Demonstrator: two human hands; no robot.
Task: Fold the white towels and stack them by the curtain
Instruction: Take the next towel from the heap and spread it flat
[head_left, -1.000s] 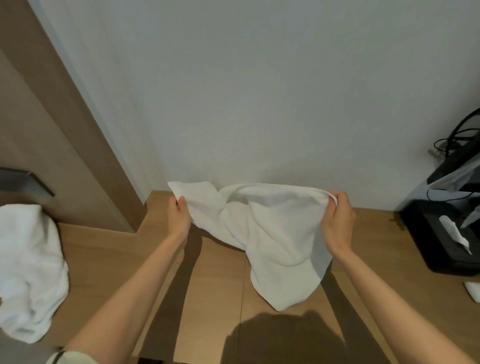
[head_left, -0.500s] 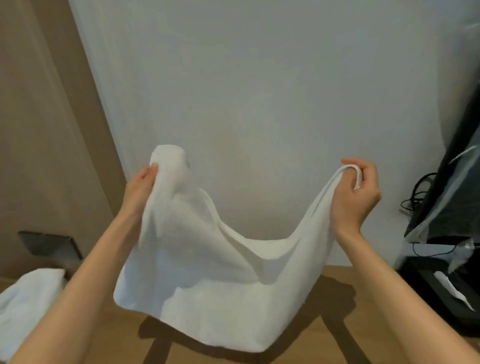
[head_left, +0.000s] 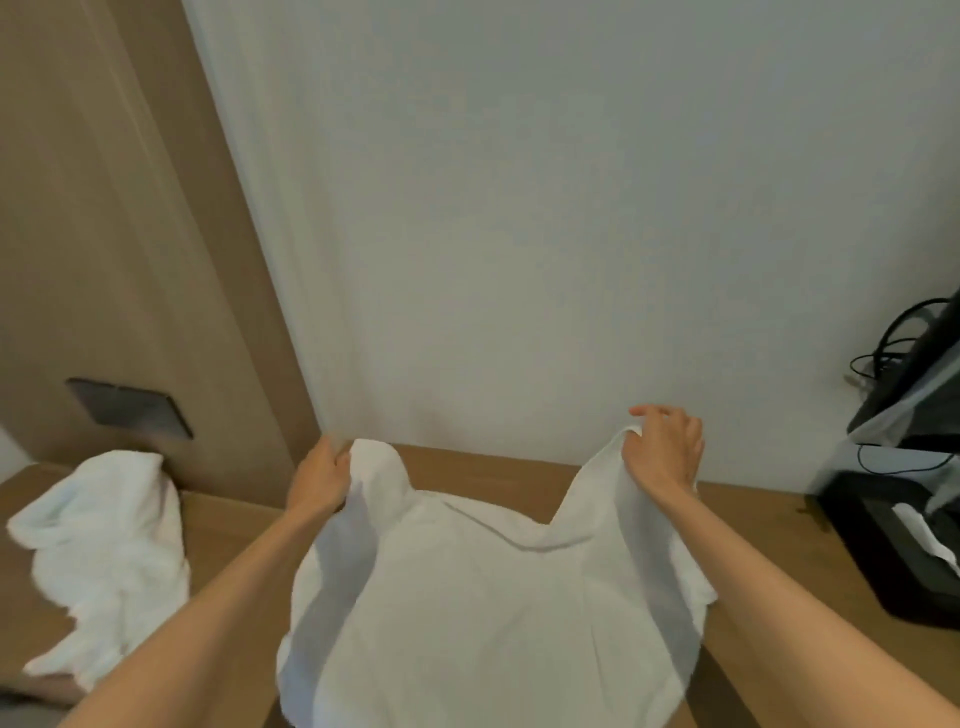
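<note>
Both hands are engaged. The left hand (head_left: 318, 480) grips one upper corner of a white terry towel (head_left: 493, 613), fingers curled round the cloth. The right hand (head_left: 667, 457) pinches the opposite upper corner, with some fingers lifted clear of the fabric. The towel hangs spread between them in the lower centre of the frame, its top edge sagging toward the light wooden counter (head_left: 483, 470). Whether its lower part rests on the counter cannot be determined.

A second white towel (head_left: 104, 551) lies crumpled and unfolded at the lower left. No folded stack is visible. The pale curtain (head_left: 519, 234), if the faint vertical folds are read correctly, fills the upper centre.

Assessment: the work appears to be at the spreading stage, before the first fold.

Risks noted:
- The right-hand pinch looks light; a sharp tug could free that corner and collapse the spread.
- The sagging top edge suggests uneven tension, which is likely to give a skewed fold.
- A black box-shaped device (head_left: 883, 551) with black cables (head_left: 893, 343) stands at the right edge; a wide sweep of cloth could snag there.
</note>
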